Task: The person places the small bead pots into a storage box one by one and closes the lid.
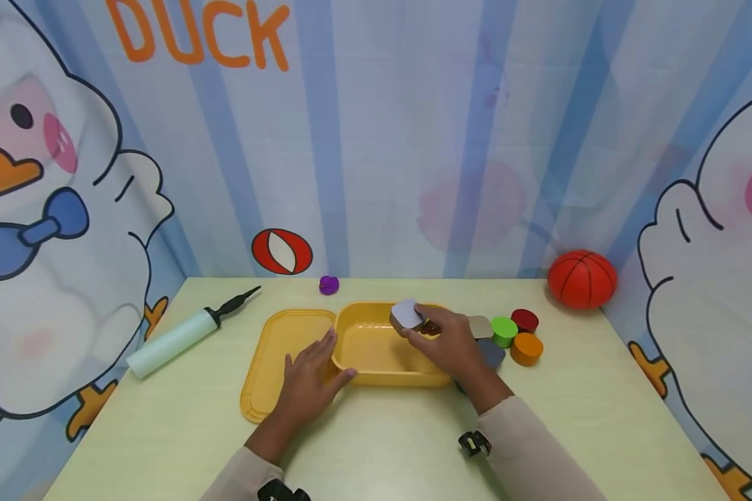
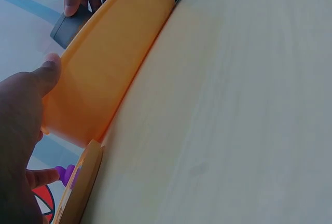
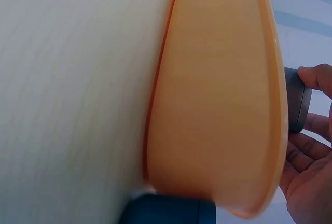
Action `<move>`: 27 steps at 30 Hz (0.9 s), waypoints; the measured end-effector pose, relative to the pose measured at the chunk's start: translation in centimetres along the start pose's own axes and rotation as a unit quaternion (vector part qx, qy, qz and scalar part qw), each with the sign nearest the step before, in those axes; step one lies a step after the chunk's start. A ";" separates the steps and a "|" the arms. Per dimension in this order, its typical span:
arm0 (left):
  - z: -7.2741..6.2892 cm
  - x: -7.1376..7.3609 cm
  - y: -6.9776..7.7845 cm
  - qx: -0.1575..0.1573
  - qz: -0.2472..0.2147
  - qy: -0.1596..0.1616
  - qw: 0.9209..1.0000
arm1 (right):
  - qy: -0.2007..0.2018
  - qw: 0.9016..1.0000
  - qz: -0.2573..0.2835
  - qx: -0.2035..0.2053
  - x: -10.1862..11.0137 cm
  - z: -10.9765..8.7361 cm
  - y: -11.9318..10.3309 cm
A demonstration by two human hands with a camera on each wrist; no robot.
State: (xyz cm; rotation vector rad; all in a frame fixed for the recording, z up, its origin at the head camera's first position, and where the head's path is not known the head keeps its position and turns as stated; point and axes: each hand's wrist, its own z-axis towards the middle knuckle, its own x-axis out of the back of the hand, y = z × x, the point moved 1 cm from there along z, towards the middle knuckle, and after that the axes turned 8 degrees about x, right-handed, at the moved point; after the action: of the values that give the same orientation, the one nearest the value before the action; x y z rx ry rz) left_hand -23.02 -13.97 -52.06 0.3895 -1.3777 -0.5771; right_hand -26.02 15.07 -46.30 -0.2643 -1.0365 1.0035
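My right hand (image 1: 454, 344) holds a small grey rounded-square case (image 1: 406, 315) with a pale top, pinched between thumb and fingers. It is held over the right half of a yellow rectangular container (image 1: 382, 379), which has no lid on. At the container's left end is my left hand (image 1: 310, 383), fingers extended and spread. In the left wrist view, the left thumb (image 2: 47, 73) lies at the container's rim. Flat on the table to the left lies a yellow lid (image 1: 260, 376), partly under the left hand in the head view.
Right of the container cluster a beige piece (image 1: 481, 327), a blue-grey piece (image 1: 492, 353) and round green (image 1: 504, 332), dark red (image 1: 524, 321) and orange (image 1: 527, 348) pieces. Further out are a red toy basketball (image 1: 581, 280), a pale hand pump (image 1: 175, 344) and a small purple object (image 1: 329, 285).
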 end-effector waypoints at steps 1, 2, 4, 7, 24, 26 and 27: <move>0.0 0.0 0.1 0.002 0.000 -0.002 1.000 | -0.002 1.000 -0.001 -0.004 -0.2 0.1 -0.1; 0.0 0.0 0.1 0.002 -0.001 -0.003 1.000 | -0.003 1.000 -0.003 -0.008 -0.4 0.2 -0.2; 0.0 0.0 0.2 0.002 -0.001 -0.003 1.000 | -0.003 1.000 -0.008 -0.018 -0.9 0.3 -0.3; -0.1 0.0 0.2 0.005 0.003 -0.004 1.000 | -0.004 0.999 -0.012 -0.032 -1.8 0.5 -0.6; -0.1 0.0 0.3 0.018 -0.012 -0.012 1.000 | -0.062 0.994 -0.027 -0.084 -5.4 1.9 -1.0; -0.1 0.0 0.3 0.019 -0.013 -0.013 1.000 | -0.069 0.994 -0.023 -0.085 -5.8 2.1 -1.0; 0.0 0.0 0.3 0.019 -0.012 -0.013 1.000 | -0.073 0.993 -0.025 -0.086 -6.0 2.2 -1.0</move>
State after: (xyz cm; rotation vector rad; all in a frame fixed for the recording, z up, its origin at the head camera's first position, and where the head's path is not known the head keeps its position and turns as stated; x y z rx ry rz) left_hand -22.95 -13.72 -51.88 0.4314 -1.4117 -0.5783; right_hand -28.04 9.25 -48.09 -0.3084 -1.2602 0.8996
